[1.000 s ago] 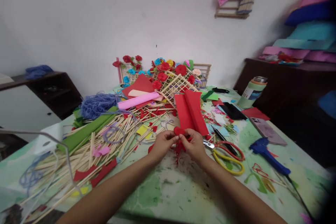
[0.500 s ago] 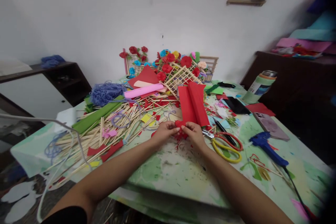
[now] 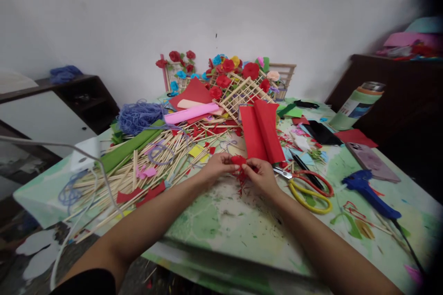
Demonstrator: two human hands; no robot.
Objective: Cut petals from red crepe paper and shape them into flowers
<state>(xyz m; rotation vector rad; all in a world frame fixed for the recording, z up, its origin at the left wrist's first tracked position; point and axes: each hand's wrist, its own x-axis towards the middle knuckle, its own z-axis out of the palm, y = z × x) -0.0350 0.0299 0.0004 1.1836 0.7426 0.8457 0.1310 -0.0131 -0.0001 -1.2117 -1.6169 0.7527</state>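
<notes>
Between my two hands is a small piece of red paper (image 3: 238,160), held just above the table near its front middle. My left hand (image 3: 218,166) pinches its left side, and my right hand (image 3: 260,174) pinches its right side. Red paper scraps lie beneath it. Right behind my right hand stretches a folded red sheet (image 3: 261,131). Scissors (image 3: 309,189) with red and yellow handles rest just right of my right hand, beside a black pen (image 3: 306,170).
Many thin wooden sticks (image 3: 166,152) cover the table's left, with blue yarn (image 3: 141,117) behind. Paper flowers on stick lattices (image 3: 242,90) stand at the back. On the right are a blue glue gun (image 3: 372,193), a phone (image 3: 372,160) and a bottle (image 3: 356,106).
The view has shifted, so the table's right-hand things sit farther right. Both hands keep hold of the red paper, whose shape looks slightly changed between the fingers.
</notes>
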